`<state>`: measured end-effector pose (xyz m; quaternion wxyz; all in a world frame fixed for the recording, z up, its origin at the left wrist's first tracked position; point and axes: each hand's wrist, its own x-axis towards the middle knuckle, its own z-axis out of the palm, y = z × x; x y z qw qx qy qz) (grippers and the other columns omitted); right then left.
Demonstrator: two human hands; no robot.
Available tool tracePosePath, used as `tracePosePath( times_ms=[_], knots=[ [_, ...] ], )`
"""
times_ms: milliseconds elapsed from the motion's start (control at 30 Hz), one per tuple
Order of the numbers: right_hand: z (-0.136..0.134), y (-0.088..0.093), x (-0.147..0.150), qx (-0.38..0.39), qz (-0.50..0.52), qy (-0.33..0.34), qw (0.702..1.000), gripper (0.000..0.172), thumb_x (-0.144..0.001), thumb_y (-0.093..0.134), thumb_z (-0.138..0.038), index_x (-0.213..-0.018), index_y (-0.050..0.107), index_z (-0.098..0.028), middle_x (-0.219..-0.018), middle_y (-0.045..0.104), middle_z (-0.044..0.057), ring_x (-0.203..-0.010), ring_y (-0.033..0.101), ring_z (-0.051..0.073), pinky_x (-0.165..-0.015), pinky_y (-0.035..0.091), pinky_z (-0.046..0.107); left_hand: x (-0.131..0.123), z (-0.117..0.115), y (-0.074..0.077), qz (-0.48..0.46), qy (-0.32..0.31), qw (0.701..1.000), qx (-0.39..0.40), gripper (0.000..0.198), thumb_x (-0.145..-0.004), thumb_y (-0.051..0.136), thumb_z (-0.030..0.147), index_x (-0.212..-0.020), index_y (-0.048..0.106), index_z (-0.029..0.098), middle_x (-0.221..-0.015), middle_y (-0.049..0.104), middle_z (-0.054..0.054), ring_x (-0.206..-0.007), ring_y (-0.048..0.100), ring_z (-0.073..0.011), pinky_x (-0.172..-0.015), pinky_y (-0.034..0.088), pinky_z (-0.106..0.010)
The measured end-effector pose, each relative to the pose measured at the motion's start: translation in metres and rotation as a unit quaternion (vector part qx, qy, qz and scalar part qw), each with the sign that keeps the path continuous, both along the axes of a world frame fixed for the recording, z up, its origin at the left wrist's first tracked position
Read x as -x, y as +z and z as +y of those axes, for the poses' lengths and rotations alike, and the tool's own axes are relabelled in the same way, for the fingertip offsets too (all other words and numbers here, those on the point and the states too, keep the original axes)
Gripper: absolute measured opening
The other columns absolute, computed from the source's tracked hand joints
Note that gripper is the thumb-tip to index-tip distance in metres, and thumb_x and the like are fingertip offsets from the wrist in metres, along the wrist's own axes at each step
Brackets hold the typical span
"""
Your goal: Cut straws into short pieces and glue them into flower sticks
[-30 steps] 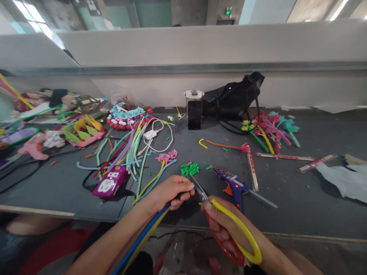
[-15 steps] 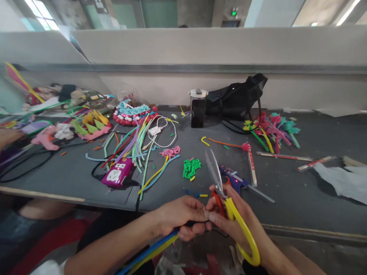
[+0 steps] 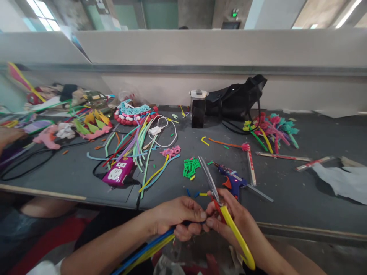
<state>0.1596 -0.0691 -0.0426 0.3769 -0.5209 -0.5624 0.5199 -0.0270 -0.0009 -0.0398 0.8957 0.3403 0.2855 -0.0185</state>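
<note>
Gripping slender, matt blue and yellow strips (image 3: 153, 247), the left hand (image 3: 186, 218) is closed just off the near edge of a dark grey tabletop (image 3: 286, 194). The strips are long, flexible and gathered side by side, trailing to the near left beside the forearm; their upper ends are hidden among the fingers. The right hand (image 3: 233, 223) has its fingers curled round scissors (image 3: 237, 236), thumb tip at the left fingertips; whether it also pinches a strip cannot be told. Scissors: smooth yellow and red handles; straight, shiny metal blades nearly together, pointing toward the far left.

Beyond the hands lie short, rod-like blue and yellow pieces (image 3: 203, 194), loosely scattered, and a dense heap of green pieces (image 3: 191, 168). Right of the heap rests a blue plastic glue gun (image 3: 237, 186) with orange trigger and translucent stick. Well left sits a glossy purple box (image 3: 118, 172).
</note>
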Motion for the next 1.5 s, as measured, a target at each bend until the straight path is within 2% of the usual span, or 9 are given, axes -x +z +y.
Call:
tracePosePath(
  times_ms=[167, 333, 467, 633, 733, 833, 967, 1133, 1500],
  knots=[
    [-0.003, -0.001, 0.003, 0.018, 0.014, 0.021, 1.000, 0.031, -0.086, 0.060, -0.032, -0.112, 0.045, -0.024, -0.082, 0.061, -0.002, -0.063, 0.065, 0.012, -0.058, 0.051, 0.023, 0.001, -0.001, -0.001, 0.016, -0.010, 1.000, -0.010, 0.033, -0.080, 0.067, 0.043, -0.082, 0.066, 0.010, -0.047, 0.045, 0.005, -0.029, 0.025, -0.0029, -0.031, 0.018, -0.019],
    [-0.001, -0.003, 0.005, -0.001, -0.009, -0.048, 0.999, 0.034, -0.081, 0.062, -0.034, -0.109, 0.045, -0.023, -0.074, 0.059, -0.004, -0.052, 0.056, 0.009, -0.046, 0.046, 0.019, 0.006, 0.002, 0.003, 0.023, -0.017, 0.998, -0.064, 0.035, -0.081, 0.065, 0.045, -0.083, 0.065, 0.010, -0.048, 0.048, 0.005, -0.030, 0.029, -0.0037, -0.031, 0.019, -0.019],
    [0.002, 0.001, 0.003, 0.039, 0.000, -0.078, 0.996, 0.045, -0.077, 0.066, -0.042, -0.111, 0.044, -0.023, -0.074, 0.058, -0.004, -0.046, 0.050, 0.008, -0.040, 0.044, 0.019, 0.009, 0.003, 0.008, 0.048, -0.015, 0.991, -0.122, 0.038, -0.077, 0.068, 0.049, -0.078, 0.062, 0.012, -0.048, 0.049, 0.006, -0.030, 0.030, -0.0033, -0.030, 0.021, -0.018],
    [0.001, 0.000, 0.000, 0.080, 0.092, -0.091, 0.988, 0.063, -0.077, 0.062, -0.063, -0.120, 0.041, -0.022, -0.077, 0.060, 0.000, -0.047, 0.055, 0.011, -0.039, 0.046, 0.022, 0.013, 0.009, 0.015, 0.091, 0.102, 0.971, -0.197, 0.036, -0.078, 0.065, 0.050, -0.074, 0.058, 0.015, -0.045, 0.044, 0.008, -0.029, 0.025, -0.0021, -0.029, 0.015, -0.017],
    [-0.004, -0.014, 0.004, 0.128, 0.151, -0.046, 0.979, 0.073, -0.070, 0.059, -0.077, -0.117, 0.044, -0.023, -0.080, 0.062, 0.004, -0.061, 0.062, 0.018, -0.042, 0.048, 0.024, 0.016, 0.015, 0.018, 0.090, 0.179, 0.957, -0.209, 0.034, -0.080, 0.063, 0.049, -0.076, 0.057, 0.015, -0.046, 0.043, 0.009, -0.029, 0.024, -0.0018, -0.029, 0.015, -0.017],
    [-0.013, -0.029, 0.012, 0.160, 0.134, 0.004, 0.978, 0.079, -0.065, 0.057, -0.083, -0.116, 0.045, -0.024, -0.076, 0.060, 0.001, -0.057, 0.059, 0.015, -0.042, 0.046, 0.022, 0.018, 0.018, 0.019, 0.070, 0.198, 0.955, -0.211, 0.031, -0.083, 0.061, 0.047, -0.079, 0.057, 0.016, -0.047, 0.043, 0.008, -0.030, 0.025, -0.0020, -0.030, 0.016, -0.016],
    [-0.019, -0.038, 0.021, 0.088, 0.066, 0.011, 0.994, 0.072, -0.073, 0.050, -0.081, -0.116, 0.046, -0.023, -0.071, 0.056, -0.001, -0.053, 0.051, 0.012, -0.045, 0.041, 0.022, 0.017, 0.017, 0.017, 0.075, 0.175, 0.958, -0.214, 0.030, -0.085, 0.058, 0.045, -0.080, 0.057, 0.015, -0.049, 0.047, 0.007, -0.029, 0.027, -0.0019, -0.030, 0.017, -0.016],
    [-0.013, -0.035, 0.025, 0.005, -0.041, 0.001, 0.999, 0.058, -0.079, 0.048, -0.075, -0.103, 0.052, -0.022, -0.060, 0.049, -0.004, -0.050, 0.043, 0.011, -0.047, 0.037, 0.024, 0.016, 0.015, 0.014, 0.089, 0.134, 0.961, -0.223, 0.028, -0.087, 0.055, 0.041, -0.080, 0.057, 0.014, -0.048, 0.046, 0.008, -0.029, 0.028, -0.0023, -0.030, 0.017, -0.016],
    [-0.012, -0.024, 0.033, -0.051, -0.079, -0.066, 0.993, 0.059, -0.082, 0.044, -0.074, -0.099, 0.056, -0.020, -0.073, 0.059, 0.003, -0.058, 0.054, 0.015, -0.054, 0.048, 0.025, 0.013, 0.019, 0.011, 0.087, 0.128, 0.965, -0.210, 0.024, -0.086, 0.056, 0.038, -0.081, 0.058, 0.015, -0.047, 0.045, 0.008, -0.029, 0.025, -0.0026, -0.030, 0.017, -0.016]
  ],
)
